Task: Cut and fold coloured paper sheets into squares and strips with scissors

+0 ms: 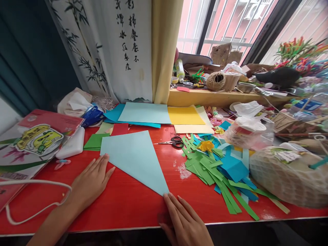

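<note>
Head view: from where I stand, I look down on a red surface (123,215); a light blue sheet (133,160) lies near its middle, the long slanted edge facing the person.
Left hand (91,181): it lies palm down, fingers stretched in a loose spread, gripping nothing; the fingertips are at the left corner of the sheet.
Right hand (186,218): its fingers are straight and close together, with the tips on the near right corner; the thumb stands apart and is blurred.
Scissors (176,142): they lie to the right of the sheet, blades pointing toward it, black handles beside the cuttings.
Green strips (205,167): they are heaped on the right, mixed with blue pieces (234,167); one crumpled yellow piece (206,146) is on top.
Green paper (92,141): it is at the far left corner of the sheet, which covers a part of it.
Paper behind: a pale sheet (145,112) rests over darker blue paper (111,113), with a yellow sheet (186,115) just beside.
Window ledge (196,96): it carries a ball of twine (215,81) among many small things.
</note>
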`<act>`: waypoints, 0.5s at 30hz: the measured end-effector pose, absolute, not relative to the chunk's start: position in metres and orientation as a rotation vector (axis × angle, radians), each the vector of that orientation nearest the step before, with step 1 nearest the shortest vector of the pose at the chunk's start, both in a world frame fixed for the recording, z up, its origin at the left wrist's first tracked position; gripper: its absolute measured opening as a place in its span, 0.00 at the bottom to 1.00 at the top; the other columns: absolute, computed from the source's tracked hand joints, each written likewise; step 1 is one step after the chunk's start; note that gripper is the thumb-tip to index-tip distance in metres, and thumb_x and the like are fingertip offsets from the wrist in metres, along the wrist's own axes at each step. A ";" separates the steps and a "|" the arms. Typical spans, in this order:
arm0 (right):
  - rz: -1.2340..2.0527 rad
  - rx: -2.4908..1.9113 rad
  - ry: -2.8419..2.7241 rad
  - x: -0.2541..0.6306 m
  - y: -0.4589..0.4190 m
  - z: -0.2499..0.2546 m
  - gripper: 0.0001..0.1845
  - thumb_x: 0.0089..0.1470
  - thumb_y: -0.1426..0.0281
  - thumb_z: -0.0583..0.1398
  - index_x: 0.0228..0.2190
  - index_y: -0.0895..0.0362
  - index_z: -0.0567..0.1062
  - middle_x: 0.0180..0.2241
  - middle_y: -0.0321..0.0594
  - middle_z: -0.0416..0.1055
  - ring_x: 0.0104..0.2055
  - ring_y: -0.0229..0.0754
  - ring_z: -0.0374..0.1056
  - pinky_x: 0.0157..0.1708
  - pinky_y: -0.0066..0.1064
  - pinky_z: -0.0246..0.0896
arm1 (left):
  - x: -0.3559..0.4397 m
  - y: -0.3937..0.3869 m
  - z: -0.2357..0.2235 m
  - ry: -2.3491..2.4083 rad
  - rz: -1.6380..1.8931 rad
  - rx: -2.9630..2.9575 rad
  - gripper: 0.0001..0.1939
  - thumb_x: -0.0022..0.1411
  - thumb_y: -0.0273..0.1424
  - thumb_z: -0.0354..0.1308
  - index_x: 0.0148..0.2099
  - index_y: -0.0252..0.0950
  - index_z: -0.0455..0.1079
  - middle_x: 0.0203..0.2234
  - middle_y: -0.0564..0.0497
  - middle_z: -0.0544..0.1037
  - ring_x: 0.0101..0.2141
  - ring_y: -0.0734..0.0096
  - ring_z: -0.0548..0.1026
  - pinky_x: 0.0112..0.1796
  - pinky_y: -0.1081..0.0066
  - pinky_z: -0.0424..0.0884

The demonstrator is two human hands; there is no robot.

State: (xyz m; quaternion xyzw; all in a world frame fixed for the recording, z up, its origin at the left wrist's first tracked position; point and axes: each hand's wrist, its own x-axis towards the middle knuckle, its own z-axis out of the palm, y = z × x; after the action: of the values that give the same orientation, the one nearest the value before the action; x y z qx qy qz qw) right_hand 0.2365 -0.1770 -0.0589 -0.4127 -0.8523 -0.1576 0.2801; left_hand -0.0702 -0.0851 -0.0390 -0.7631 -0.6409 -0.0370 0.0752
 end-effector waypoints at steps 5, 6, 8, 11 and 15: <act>-0.434 -1.084 -2.283 0.238 -0.178 -0.061 0.20 0.60 0.68 0.52 0.48 0.67 0.70 0.49 0.44 0.70 0.52 0.39 0.66 0.52 0.26 0.63 | -0.066 -0.076 -0.041 -1.935 -0.043 -2.202 0.37 0.63 0.44 0.33 0.58 0.15 0.58 0.56 0.30 0.62 0.57 0.51 0.60 0.57 0.55 0.54; -0.425 -1.086 -2.275 0.239 -0.179 -0.061 0.19 0.60 0.68 0.52 0.48 0.67 0.71 0.48 0.44 0.71 0.51 0.39 0.67 0.51 0.26 0.63 | -0.063 -0.075 -0.041 -1.911 -0.036 -2.191 0.39 0.63 0.45 0.32 0.57 0.13 0.58 0.56 0.28 0.62 0.57 0.49 0.60 0.56 0.55 0.55; -0.403 -1.087 -2.234 0.241 -0.184 -0.059 0.18 0.61 0.69 0.50 0.46 0.66 0.72 0.46 0.43 0.73 0.48 0.39 0.69 0.50 0.25 0.64 | -0.056 -0.074 -0.039 -1.873 0.000 -2.140 0.41 0.63 0.47 0.30 0.55 0.10 0.60 0.53 0.22 0.64 0.55 0.43 0.62 0.54 0.54 0.56; -0.357 -1.074 -2.184 0.246 -0.194 -0.054 0.18 0.62 0.69 0.48 0.43 0.63 0.74 0.42 0.40 0.76 0.44 0.37 0.72 0.48 0.23 0.65 | -0.043 -0.074 -0.031 -1.855 0.136 -2.017 0.43 0.63 0.48 0.28 0.49 0.09 0.63 0.47 0.17 0.67 0.49 0.37 0.67 0.50 0.53 0.60; -0.287 -1.062 -2.167 0.253 -0.203 -0.047 0.14 0.60 0.71 0.52 0.41 0.63 0.75 0.39 0.41 0.77 0.41 0.39 0.73 0.44 0.25 0.69 | -0.034 -0.075 -0.024 -1.861 0.245 -1.955 0.42 0.64 0.47 0.26 0.48 0.11 0.65 0.41 0.21 0.72 0.44 0.39 0.71 0.44 0.55 0.64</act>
State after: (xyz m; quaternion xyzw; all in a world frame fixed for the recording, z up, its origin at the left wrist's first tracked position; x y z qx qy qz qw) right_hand 0.2533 -0.2028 -0.0466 -0.4096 -0.8358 -0.1109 0.3483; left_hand -0.0344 -0.0753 -0.0236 -0.7047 -0.6706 0.0884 0.2142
